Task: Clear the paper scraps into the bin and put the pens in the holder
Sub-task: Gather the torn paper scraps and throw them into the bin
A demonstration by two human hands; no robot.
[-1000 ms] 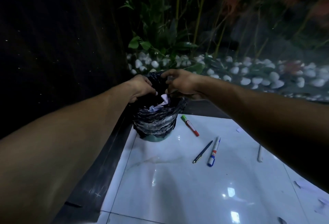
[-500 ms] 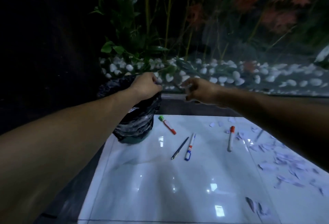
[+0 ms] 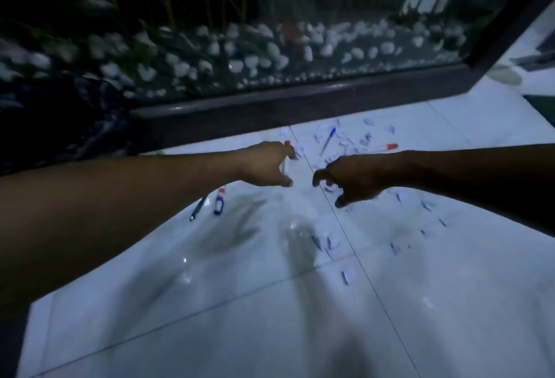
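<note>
Head view: both arms reach forward over the white tile floor [image 3: 300,332]. The left hand [image 3: 267,166] is low near the far edge of the floor, fingers spread wide, holding nothing I can see; a red-cap marker [image 3: 287,144] lies just beside or partly under it, contact is not clear. The right hand [image 3: 351,181] hangs beside it, fingers curled but apart, also w/o anything in it.

The paper scraps [image 3: 348,140] lie scattered by the far edge and towards the right, some under the right hand. My judgement: the step is gathering scraps. Best is to sweep them together w/ both hands into one heap, then pinch the heap.

In the way: a blue pen [image 3: 328,140] and a second red-cap marker [image 3: 384,147] lie among the scraps, so separate these first. Two more pens [image 3: 219,199] lie under the left forearm. The bin [image 3: 60,119] w/ black bag is at the far left edge. The holder is not in view.
</note>
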